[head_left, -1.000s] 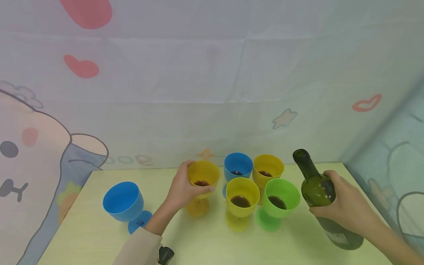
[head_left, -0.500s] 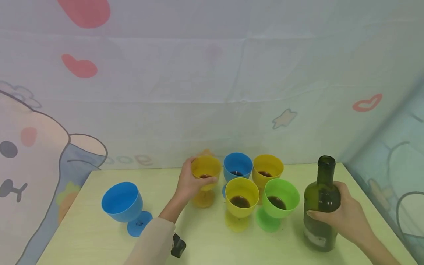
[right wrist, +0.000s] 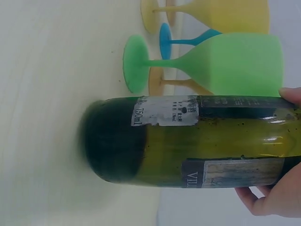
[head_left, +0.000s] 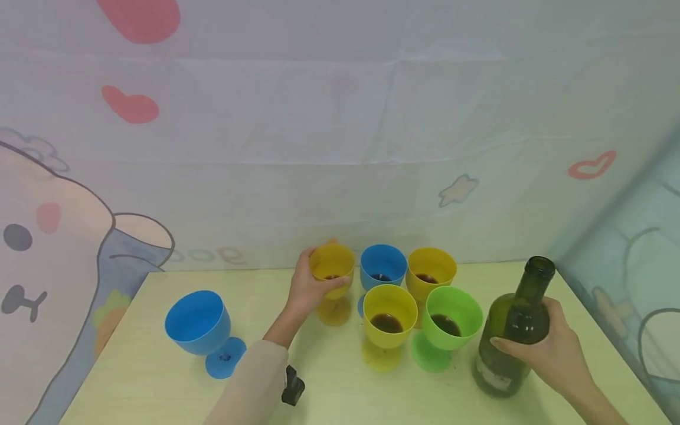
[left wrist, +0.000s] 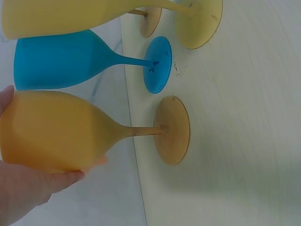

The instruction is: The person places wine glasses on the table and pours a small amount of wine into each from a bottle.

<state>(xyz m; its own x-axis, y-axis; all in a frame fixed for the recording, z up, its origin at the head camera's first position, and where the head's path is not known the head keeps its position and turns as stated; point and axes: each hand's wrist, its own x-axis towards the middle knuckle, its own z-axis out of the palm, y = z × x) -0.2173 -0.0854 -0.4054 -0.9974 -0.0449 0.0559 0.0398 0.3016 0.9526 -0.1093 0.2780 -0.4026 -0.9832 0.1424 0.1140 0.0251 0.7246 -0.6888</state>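
My left hand (head_left: 310,287) grips the bowl of an orange-yellow goblet (head_left: 333,268) with a little dark liquid in it. In the left wrist view the goblet's round foot (left wrist: 172,131) is over the pale table, beside a blue goblet (left wrist: 66,59). At the right, my right hand (head_left: 555,348) holds a dark green wine bottle (head_left: 510,330) round its body, its neck leaning to the right. Dark liquid pools at the bottle's base in the right wrist view, close over the tabletop. A green goblet (head_left: 451,316) stands just left of the bottle.
A yellow goblet (head_left: 389,316), a blue goblet (head_left: 383,265) and another orange-yellow goblet (head_left: 432,270), each with dark liquid, cluster at the centre. A blue goblet (head_left: 198,321) stands apart at the left. A printed cloth (head_left: 319,118) hangs behind the table (head_left: 133,366).
The goblet in my left hand has moved right and back, up to the blue goblet. My right hand has lowered the bottle and tipped it from leaning left to leaning slightly right.
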